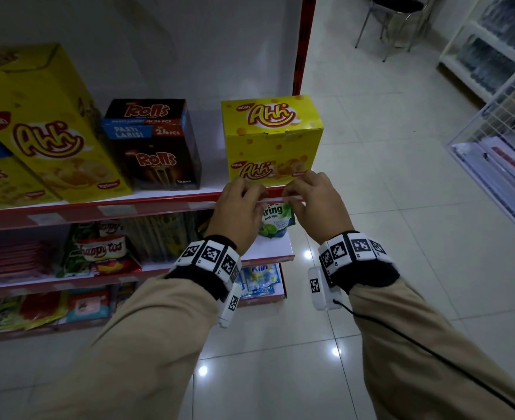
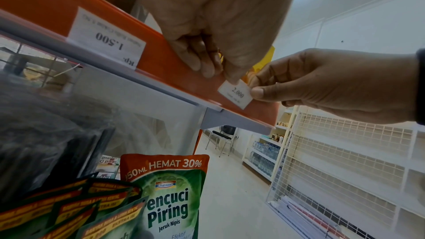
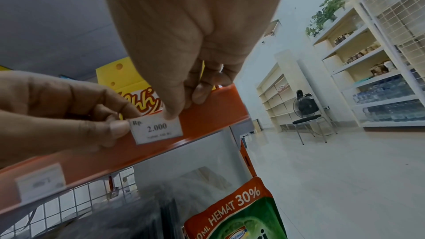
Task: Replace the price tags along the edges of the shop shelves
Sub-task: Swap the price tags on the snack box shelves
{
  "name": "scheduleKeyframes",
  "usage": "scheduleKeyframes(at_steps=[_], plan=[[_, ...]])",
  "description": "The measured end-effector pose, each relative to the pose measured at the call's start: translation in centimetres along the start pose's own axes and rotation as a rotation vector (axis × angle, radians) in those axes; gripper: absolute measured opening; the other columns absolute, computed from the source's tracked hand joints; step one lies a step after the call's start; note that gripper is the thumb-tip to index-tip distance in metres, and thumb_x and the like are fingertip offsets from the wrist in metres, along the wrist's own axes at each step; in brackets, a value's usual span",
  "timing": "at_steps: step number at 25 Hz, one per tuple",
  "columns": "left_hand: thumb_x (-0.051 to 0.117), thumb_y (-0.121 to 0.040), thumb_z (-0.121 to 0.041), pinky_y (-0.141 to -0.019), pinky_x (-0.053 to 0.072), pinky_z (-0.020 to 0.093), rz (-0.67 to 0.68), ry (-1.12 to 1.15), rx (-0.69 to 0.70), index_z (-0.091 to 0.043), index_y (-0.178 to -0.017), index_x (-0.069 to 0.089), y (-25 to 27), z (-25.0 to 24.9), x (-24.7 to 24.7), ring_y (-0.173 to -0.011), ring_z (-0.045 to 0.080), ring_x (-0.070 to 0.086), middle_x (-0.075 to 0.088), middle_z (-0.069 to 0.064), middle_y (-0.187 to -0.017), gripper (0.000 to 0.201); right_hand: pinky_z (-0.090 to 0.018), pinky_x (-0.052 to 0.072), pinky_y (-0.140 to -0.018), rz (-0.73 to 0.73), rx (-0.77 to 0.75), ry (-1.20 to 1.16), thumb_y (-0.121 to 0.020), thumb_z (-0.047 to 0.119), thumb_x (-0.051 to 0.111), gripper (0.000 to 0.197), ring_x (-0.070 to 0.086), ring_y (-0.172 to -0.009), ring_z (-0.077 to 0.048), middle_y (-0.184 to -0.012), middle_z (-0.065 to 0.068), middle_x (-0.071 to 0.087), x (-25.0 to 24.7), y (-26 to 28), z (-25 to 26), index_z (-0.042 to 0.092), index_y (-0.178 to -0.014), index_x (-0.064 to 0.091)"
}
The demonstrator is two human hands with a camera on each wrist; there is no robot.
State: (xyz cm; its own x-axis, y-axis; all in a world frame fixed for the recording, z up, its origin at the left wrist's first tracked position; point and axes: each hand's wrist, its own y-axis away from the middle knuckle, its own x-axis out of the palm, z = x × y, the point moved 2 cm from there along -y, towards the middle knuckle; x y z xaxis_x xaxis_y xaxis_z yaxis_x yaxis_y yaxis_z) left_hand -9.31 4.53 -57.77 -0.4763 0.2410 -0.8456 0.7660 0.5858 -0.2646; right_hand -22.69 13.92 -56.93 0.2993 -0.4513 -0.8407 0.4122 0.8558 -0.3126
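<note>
Both hands are pinching a small white paper price tag printed "Rp. 2.000" (image 3: 157,129) against the red shelf edge strip (image 1: 159,204), near its right end: the left hand (image 1: 240,207) at one side, the right hand (image 1: 315,197) at the other. Open tiled floor (image 1: 371,207) is lying to the right. Only the wrist views are showing the print; the head view is hiding the tag.

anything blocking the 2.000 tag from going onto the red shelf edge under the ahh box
Nothing visible does. The 2.000 tag already lies against the red shelf edge, pinched by the left hand and right hand; that stretch of strip is bare.
</note>
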Motion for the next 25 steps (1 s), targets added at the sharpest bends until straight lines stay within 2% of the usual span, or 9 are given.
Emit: scheduleKeyframes(at_steps=[8,11,14,20,22,25], plan=[[0.055,-0.092,-0.012,-0.087,0.043,0.043,0.012,-0.109,-0.006,-0.002,-0.105,0.065,-0.2,-0.1,0.3,-0.103,0.033,0.047,0.050,0.017,-0.106,0.019,-0.045,0.045,-0.077,0.029,0.026,0.067,-0.090,0.014,0.059,0.015,0.049,-0.098,-0.035,-0.105,-0.016,0.059,0.3,-0.1,0.3,0.007,-0.096,0.070],[0.054,-0.092,-0.008,-0.089,0.042,0.041,0.019,-0.112,-0.014,-0.005,-0.111,0.061,0.0,-0.1,0.2,-0.106,0.031,0.045,0.049,0.016,-0.110,0.021,-0.047,0.045,-0.075,0.007,0.000,0.085,-0.089,0.012,0.059,0.013,0.049,-0.094,-0.036,-0.104,-0.016,0.060,0.3,0.1,0.2,0.006,-0.095,0.069],[0.055,-0.089,-0.005,-0.086,0.042,0.041,0.020,-0.110,-0.010,-0.003,-0.108,0.062,0.2,-0.2,0.2,-0.104,0.032,0.045,0.049,0.017,-0.108,0.020,-0.048,0.045,-0.072,-0.023,-0.027,0.089,-0.088,0.011,0.059,0.012,0.050,-0.090,-0.036,-0.101,-0.017,0.060,0.4,0.4,0.2,0.006,-0.093,0.068],[0.059,-0.079,0.005,-0.089,0.042,0.044,0.043,-0.093,-0.004,-0.003,-0.114,0.061,0.3,-0.2,0.0,-0.107,0.035,0.045,0.050,0.017,-0.113,0.036,-0.042,0.046,-0.068,-0.080,-0.034,0.075,-0.085,0.006,0.059,0.012,0.050,-0.089,-0.036,-0.101,-0.016,0.060,0.4,0.5,0.1,0.008,-0.093,0.068],[0.057,-0.079,0.006,-0.087,0.043,0.042,0.075,-0.112,0.038,-0.006,-0.116,0.060,0.3,-0.2,-0.4,-0.106,0.034,0.046,0.052,0.015,-0.115,0.039,-0.041,0.046,-0.068,-0.074,-0.019,0.079,-0.085,0.006,0.057,0.015,0.049,-0.092,-0.036,-0.104,-0.015,0.059,0.5,0.6,0.4,0.010,-0.096,0.068],[0.054,-0.079,0.005,-0.076,0.048,0.041,0.052,-0.098,0.076,-0.007,-0.111,0.063,0.5,0.3,-1.6,-0.100,0.033,0.054,0.057,0.014,-0.113,0.035,-0.043,0.044,-0.074,-0.058,-0.032,0.126,-0.085,0.010,0.056,0.018,0.049,-0.095,-0.036,-0.106,-0.015,0.060,0.8,0.4,1.6,0.012,-0.097,0.069]])
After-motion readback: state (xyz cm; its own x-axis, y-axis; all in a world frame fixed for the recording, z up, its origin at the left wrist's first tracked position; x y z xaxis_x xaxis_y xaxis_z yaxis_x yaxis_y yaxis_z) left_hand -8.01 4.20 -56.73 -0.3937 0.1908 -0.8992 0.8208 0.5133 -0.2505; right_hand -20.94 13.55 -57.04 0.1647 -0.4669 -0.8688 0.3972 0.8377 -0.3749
